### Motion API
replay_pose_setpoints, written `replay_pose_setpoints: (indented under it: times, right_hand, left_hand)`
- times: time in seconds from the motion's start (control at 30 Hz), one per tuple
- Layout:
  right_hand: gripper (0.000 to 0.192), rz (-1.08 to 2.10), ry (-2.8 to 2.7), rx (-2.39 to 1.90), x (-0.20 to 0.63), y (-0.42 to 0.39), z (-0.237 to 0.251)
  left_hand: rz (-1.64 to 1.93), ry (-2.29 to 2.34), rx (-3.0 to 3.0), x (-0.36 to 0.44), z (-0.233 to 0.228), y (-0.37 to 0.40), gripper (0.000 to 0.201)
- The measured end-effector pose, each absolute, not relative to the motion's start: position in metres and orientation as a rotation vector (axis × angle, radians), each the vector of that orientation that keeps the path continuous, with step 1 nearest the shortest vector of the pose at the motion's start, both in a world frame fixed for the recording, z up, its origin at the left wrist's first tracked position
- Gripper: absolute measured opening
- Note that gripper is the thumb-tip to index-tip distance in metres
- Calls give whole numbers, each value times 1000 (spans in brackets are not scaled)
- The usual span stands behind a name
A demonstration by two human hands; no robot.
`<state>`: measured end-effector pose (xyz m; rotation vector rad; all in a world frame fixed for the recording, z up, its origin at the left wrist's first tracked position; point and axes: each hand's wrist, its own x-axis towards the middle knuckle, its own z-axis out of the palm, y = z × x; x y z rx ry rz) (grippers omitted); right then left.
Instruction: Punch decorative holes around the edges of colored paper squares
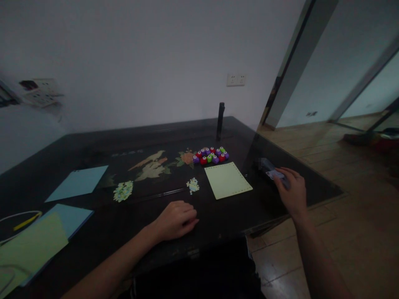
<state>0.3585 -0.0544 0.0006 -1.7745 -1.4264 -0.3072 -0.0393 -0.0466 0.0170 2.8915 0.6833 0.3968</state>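
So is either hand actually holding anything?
The right hand rests over one end of a dark device on the table; a grip cannot be told. The left hand holds nothing.

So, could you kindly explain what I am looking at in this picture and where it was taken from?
One camera on a person's head looks forward and down, so both bare forearms enter from below. The left hand rests loosely curled on the dark table, holding nothing. The right hand lies on a small dark device near the table's right edge; the blur hides what it is. Ahead lie a pale yellow sheet with punched holes along its edges, a cluster of small coloured punches, two heaps of paper bits, blue sheets and a dark upright post.
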Motion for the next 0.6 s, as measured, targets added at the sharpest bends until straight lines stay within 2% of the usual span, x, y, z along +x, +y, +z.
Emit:
replay_pose_setpoints:
  times: [0.13, 0.33, 0.5, 0.6]
  right_hand:
    - [27, -111, -1610, -1559, 323, -31, 25]
    - [22, 61, -1710, -1528, 293, 39, 50]
    - [18, 85, -1765, -1866, 284, 84, 33]
    - [17, 109, -1893, -1862, 286, 93, 13]
  left_hand:
    - [454, 626, 2791, -18, 38, -55, 13]
    - [577, 720, 2730, 42, 35, -35, 25]
    - [573, 1045, 2709, 82, 9, -8, 34]
    - [497, 1175, 2714, 88, -5, -3, 40]
